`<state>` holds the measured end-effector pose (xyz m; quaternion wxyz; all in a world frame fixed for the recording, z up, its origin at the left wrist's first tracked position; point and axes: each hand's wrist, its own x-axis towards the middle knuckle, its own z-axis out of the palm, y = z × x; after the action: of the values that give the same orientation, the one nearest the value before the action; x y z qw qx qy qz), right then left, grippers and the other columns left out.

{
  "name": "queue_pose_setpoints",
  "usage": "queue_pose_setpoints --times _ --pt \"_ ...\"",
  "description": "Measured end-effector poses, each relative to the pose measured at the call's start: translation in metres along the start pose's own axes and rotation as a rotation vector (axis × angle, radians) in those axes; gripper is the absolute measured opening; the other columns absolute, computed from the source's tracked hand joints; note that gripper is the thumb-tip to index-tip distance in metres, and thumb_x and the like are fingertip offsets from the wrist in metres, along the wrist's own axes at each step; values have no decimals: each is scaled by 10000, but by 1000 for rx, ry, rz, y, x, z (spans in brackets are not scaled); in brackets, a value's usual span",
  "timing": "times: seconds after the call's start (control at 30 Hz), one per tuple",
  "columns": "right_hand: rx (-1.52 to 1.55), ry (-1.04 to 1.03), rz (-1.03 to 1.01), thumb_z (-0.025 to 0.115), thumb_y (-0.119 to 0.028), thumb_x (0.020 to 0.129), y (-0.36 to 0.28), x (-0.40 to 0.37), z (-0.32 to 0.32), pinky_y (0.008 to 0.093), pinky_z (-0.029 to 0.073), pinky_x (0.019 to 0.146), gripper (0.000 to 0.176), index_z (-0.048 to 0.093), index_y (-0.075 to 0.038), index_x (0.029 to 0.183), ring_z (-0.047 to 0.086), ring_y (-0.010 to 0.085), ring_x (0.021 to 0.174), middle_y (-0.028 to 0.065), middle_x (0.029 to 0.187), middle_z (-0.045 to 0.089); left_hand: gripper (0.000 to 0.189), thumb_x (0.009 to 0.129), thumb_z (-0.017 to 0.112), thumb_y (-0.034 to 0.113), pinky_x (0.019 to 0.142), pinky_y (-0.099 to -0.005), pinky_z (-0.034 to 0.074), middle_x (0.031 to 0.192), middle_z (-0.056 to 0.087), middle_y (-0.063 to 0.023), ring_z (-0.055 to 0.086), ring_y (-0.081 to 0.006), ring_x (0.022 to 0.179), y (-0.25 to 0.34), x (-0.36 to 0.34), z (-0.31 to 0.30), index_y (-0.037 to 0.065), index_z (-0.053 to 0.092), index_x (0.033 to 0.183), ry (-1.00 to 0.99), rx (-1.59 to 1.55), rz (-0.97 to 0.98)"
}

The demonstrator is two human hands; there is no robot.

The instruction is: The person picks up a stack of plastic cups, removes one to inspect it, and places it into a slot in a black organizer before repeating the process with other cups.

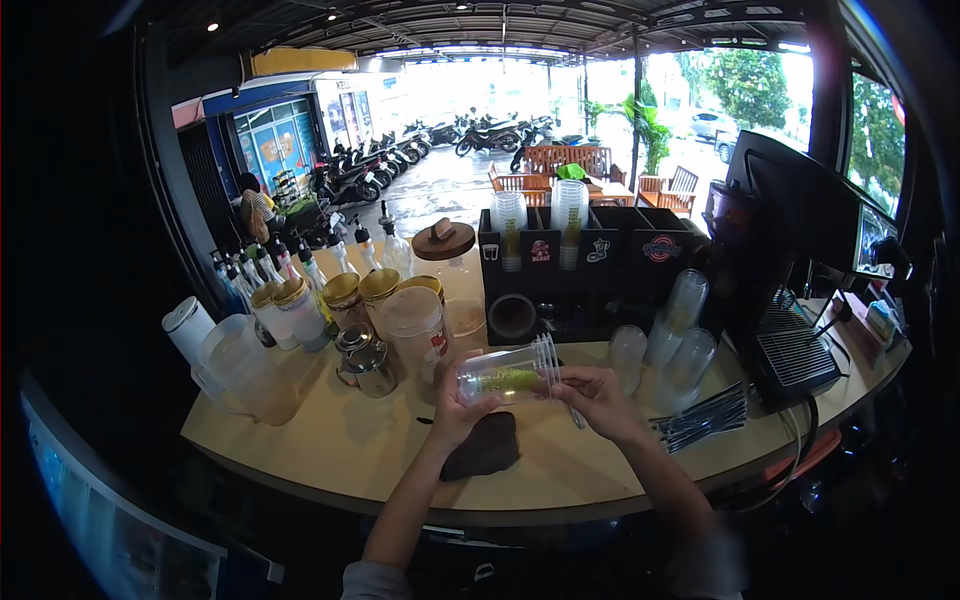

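A short stack of clear plastic cups [510,374] with a green print lies sideways in the air between my hands, above the counter. My left hand [461,402] wraps around the base end of the stack. At the rim end, my right hand [594,398] pinches the cup edges, where several rims sit close together. Below the left hand, a dark folded cloth [482,446] rests on the counter [570,470]. Just behind the cups stands a translucent tub [413,320] with a red mark.
A black organizer [640,250] holds upright cup stacks [570,215]. Upside-down clear cups [688,370] and wrapped straws [700,418] lie to the right, near a coffee machine [790,340]. Left are a plastic pitcher [240,360], a metal pot [365,362], canisters [292,300] and pump bottles [395,245].
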<state>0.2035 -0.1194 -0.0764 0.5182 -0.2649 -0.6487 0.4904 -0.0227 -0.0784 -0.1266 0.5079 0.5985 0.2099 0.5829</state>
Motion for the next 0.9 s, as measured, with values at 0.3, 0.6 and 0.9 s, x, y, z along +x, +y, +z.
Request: queue_pose_setpoints --times 0.3,0.6,0.9 --pt "-29 0 7 599 -71 881 -3 -6 -7 324 495 869 301 564 53 1153 630 203 958 146 1029 647 869 688 788 120 960 -330 421 1190 440 -88 466 -185 1131 2 10 16 78 256 1373 57 -93 -25" --pt "-879 122 -468 751 -151 700 -87 4 -24 370 488 851 597 461 -60 1214 533 297 1091 152 1187 471 1053 608 828 139 1004 -363 379 1199 472 -129 502 -227 1115 52 50 63 68 163 1421 -82 491 270" --pt "-940 -12 -477 761 -173 694 -85 39 -26 384 479 901 643 444 -83 1246 551 308 1106 141 1243 477 1076 603 815 192 944 -393 426 1224 482 -129 518 -267 1086 79 71 96 106 153 1447 -128 937 317"
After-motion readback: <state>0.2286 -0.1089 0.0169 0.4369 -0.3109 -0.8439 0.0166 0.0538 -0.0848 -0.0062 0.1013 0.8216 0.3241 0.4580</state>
